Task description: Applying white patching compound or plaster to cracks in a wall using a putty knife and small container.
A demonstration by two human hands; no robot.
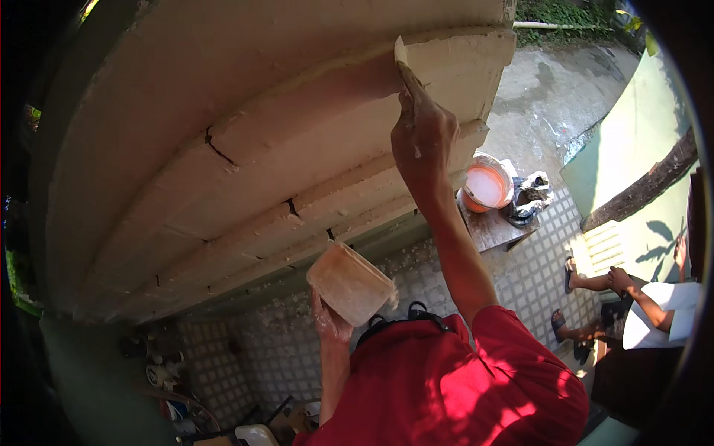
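My right hand (pixel 422 141) is closed round the handle of a putty knife (pixel 402 58), with the arm stretched up. The blade meets a plastered, stepped wall surface (pixel 297 104) near its upper right ledge. Dark cracks cut across the wall's ledges, and pale smears cover parts of it. Lower down, my left hand (pixel 332 321) grips a rectangular plastic tub (pixel 351 282) from below and the side. The tub is tilted and coated with whitish residue; its contents cannot be made out. White smudges mark both hands.
On a small wooden bench (pixel 497 234) stand an orange bucket (pixel 487 182) with pale liquid and a crumpled black-and-white plastic bag (pixel 529 199). Another person (pixel 658 316) sits at the right, legs stretched out. A trunk (pixel 647 182) leans behind. Assorted items (pixel 256 433) lie at lower left on the tiled floor.
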